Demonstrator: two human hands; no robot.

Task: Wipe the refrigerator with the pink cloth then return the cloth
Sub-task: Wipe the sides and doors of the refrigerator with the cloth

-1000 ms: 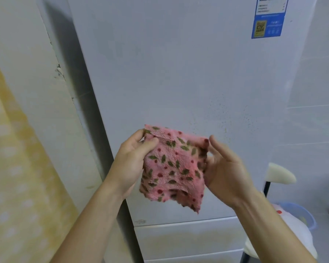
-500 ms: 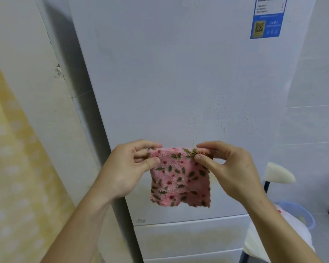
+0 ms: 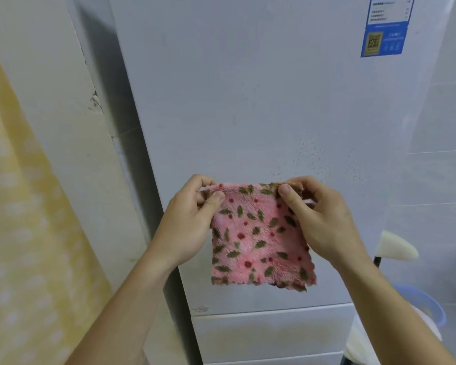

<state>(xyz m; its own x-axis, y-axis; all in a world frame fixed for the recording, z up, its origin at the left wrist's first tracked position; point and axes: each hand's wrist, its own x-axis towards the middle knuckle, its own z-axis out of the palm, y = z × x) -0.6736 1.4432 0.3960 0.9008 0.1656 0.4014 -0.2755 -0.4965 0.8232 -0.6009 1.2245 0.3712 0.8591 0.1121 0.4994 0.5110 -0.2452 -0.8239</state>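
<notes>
Pink cloth (image 3: pixel 258 238), printed with green leaves and red dots, hangs spread out in front of the refrigerator (image 3: pixel 248 101) door, at the door's lower middle. Whether it touches the door cannot be told. Its bottom edge hangs free.

Left hand (image 3: pixel 187 222): fingers curled, thumb on the near face, pinching the cloth's top left corner.
Right hand (image 3: pixel 324 222): same pinch on the top right corner, thumb on the near face, fingers behind.

Brown specks (image 3: pixel 313 154) scatter over the door just above and right of the cloth. A blue and white label (image 3: pixel 385 30) sits at the door's top right. A drawer front (image 3: pixel 269 335) lies below the door. A blue basin (image 3: pixel 429 306) stands low at the right, and a yellow patterned surface (image 3: pixel 24 206) is at the left
</notes>
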